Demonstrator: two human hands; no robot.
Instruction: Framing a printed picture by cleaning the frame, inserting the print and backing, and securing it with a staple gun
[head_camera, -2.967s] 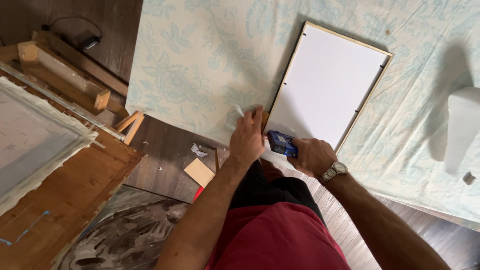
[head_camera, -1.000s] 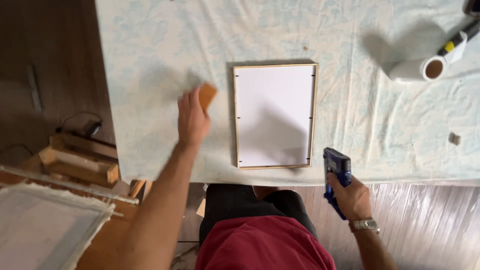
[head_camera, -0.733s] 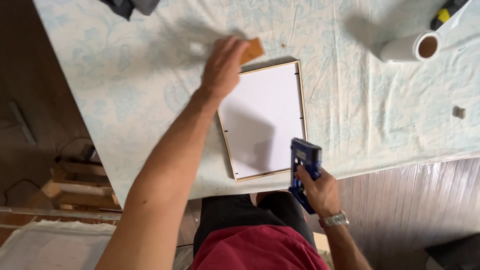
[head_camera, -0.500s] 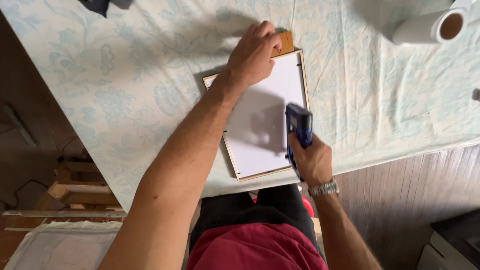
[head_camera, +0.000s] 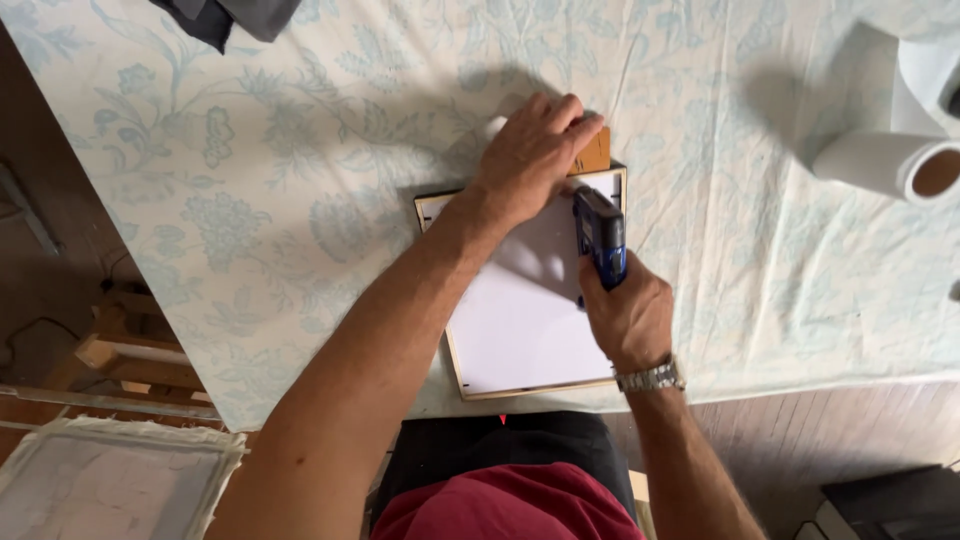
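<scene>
A white panel in a thin wooden frame (head_camera: 520, 335) lies flat on the flower-patterned tablecloth (head_camera: 250, 200), near the table's front edge. My left hand (head_camera: 532, 152) presses a small tan wooden piece (head_camera: 592, 152) against the frame's far right corner. My right hand (head_camera: 627, 315) grips a blue staple gun (head_camera: 600, 237), whose nose points at that same corner, just below my left fingers. A metal watch sits on my right wrist.
A white paper roll (head_camera: 900, 165) lies on the cloth at the right. Dark fabric (head_camera: 225, 15) hangs over the far edge. To the left, on the floor, are wooden stretcher bars (head_camera: 120, 350) and a stretched canvas (head_camera: 110, 480).
My left hand carried the tan piece from the left of the frame to its far right corner. My right hand brought the staple gun from the table's front edge up to that corner.
</scene>
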